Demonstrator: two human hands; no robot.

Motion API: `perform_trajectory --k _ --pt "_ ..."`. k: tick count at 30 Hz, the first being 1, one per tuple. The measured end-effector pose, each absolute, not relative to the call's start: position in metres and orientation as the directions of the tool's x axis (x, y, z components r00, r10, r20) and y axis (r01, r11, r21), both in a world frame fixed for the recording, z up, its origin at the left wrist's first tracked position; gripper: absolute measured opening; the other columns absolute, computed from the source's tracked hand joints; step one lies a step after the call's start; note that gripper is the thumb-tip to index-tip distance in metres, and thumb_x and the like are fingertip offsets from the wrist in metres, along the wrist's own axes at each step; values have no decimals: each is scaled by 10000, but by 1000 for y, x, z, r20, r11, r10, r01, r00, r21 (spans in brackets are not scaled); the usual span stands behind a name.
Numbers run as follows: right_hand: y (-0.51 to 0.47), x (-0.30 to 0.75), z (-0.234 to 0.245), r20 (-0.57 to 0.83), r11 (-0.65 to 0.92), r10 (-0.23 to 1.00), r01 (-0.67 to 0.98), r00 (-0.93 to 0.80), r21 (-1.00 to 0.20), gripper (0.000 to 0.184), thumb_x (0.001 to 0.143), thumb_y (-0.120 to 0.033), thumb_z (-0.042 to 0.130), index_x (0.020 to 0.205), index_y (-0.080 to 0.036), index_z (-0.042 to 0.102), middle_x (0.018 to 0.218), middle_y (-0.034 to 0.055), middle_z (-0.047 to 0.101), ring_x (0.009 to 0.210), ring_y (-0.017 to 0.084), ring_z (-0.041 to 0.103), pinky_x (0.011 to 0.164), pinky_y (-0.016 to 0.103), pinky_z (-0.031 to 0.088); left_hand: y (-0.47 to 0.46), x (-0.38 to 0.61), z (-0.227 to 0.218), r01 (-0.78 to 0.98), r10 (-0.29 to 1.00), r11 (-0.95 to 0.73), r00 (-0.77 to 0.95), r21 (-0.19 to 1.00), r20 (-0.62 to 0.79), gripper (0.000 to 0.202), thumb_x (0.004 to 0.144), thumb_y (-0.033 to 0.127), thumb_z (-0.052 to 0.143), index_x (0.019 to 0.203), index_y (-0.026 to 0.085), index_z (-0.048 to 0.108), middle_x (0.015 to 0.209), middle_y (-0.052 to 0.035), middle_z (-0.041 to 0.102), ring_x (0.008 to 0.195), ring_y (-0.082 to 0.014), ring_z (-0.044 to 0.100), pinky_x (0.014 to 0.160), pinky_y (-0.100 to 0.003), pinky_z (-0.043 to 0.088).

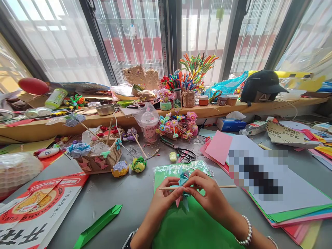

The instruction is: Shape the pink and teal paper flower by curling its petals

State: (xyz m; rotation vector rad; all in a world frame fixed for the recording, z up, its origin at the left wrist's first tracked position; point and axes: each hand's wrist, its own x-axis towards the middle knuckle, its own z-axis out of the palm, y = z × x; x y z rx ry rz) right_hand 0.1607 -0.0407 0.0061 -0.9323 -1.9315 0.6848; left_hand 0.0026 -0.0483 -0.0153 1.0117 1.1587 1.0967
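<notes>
Both hands meet in front of me over a green sheet [176, 228]. My left hand [166, 193] is closed around a folded light-blue paper flower [184, 178], which has a pink petal pointing down. My right hand [207, 188] pinches the same flower from the other side, thumb and forefinger together. A thin wooden stick [228, 186] runs level across both hands, its ends sticking out to either side; the fingers hide its middle. Under the hands lies a clear plastic packet [160, 169] with green inside. To the left is a folded green paper strip [100, 224].
Scissors [185, 154] lie beyond the hands. At the left stands a cardboard box [98, 162] with paper flowers, near a yellow-green paper flower [138, 164] and a printed paper bag [36, 204]. Stacked coloured paper [298, 180] fills the right. A pink cup [149, 126] stands by the ledge.
</notes>
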Motion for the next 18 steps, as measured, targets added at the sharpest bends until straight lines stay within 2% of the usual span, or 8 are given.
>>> perform_trajectory --k 3,8,14,18 --pt "-42 160 6 469 580 808 349 -356 -736 83 791 -125 565 752 -167 625 737 32 557 743 155 540 630 246 448 -49 3 -15 -107 983 182 43 978 -178 407 581 422 710 882 174 594 887 -57 594 767 -185 584 687 -290 476" --pt "-42 159 4 476 594 798 349 -369 -725 116 793 -93 546 771 -172 628 748 33 556 755 158 543 643 251 452 -51 4 -11 -67 986 161 47 985 -158 391 599 428 691 885 182 588 852 -46 602 739 -178 591 653 -273 470" --pt "-41 161 4 489 613 781 327 -388 -719 128 795 -77 540 779 -165 632 744 31 551 716 142 542 645 248 454 -50 3 -13 -33 994 104 22 994 -103 389 596 449 684 863 182 593 878 -72 604 983 -251 524 691 -275 471" --pt "-40 162 3 487 620 774 327 -406 -713 153 806 -73 522 820 -176 633 765 30 553 721 138 546 644 244 456 -49 2 -15 -34 993 112 32 993 -111 408 602 456 678 883 175 586 887 -81 603 1005 -265 517 681 -281 480"
